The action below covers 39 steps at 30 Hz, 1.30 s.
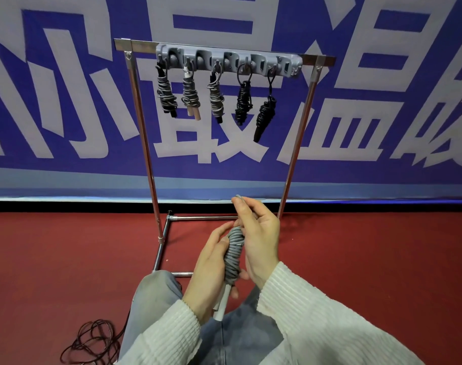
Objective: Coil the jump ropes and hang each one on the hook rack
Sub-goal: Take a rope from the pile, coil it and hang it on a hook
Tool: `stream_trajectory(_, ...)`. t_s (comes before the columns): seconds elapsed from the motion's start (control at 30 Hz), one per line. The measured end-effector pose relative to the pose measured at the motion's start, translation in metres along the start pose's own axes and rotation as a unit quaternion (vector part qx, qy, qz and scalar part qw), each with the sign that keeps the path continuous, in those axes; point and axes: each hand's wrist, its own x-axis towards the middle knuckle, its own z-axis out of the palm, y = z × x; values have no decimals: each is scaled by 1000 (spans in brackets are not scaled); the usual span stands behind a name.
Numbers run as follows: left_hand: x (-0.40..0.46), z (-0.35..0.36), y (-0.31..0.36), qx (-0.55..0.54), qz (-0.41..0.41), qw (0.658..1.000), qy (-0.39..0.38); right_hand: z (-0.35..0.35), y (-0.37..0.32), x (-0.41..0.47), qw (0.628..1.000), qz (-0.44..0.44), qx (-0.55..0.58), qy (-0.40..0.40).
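Low centre of frame, the soft, light grey coiled jump rope [233, 255] is clasped by the left hand [211, 270]; its top loop is pinched by the right hand [258, 233], the best hold for hanging.

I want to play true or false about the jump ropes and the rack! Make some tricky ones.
1. Five coiled ropes hang on the hook rack. True.
2. Both hands hold the grey jump rope. True: the left hand and the right hand grip it.
3. The rope in the hands is black. False: it is grey with a white handle.
4. The floor is green. False: the floor is red.
5. A loose dark rope lies on the floor. True.
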Motion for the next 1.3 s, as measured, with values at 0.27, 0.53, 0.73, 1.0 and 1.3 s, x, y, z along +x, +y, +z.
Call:
stream_trajectory(0.27,1,-5,-6,60,33,998,-6,2,6,-3,999,7,30,39)
stream_trajectory(0.53,12,-15,-5,-200,-79,974,-75,9,-1,1,992,41,114,16)
stream_trajectory(0.73,14,-20,-4,-231,-157,954,-106,2,1,7,996,-32,-84,-26)
stream_trajectory(1.0,37,-41,-13,-169,-92,981,5,-12,-1,6,910,-73,-267,-308)
stream_trajectory(1.3,9,-34,-13,393,169,894,-131,-18,-35,42,819,63,-349,-452)
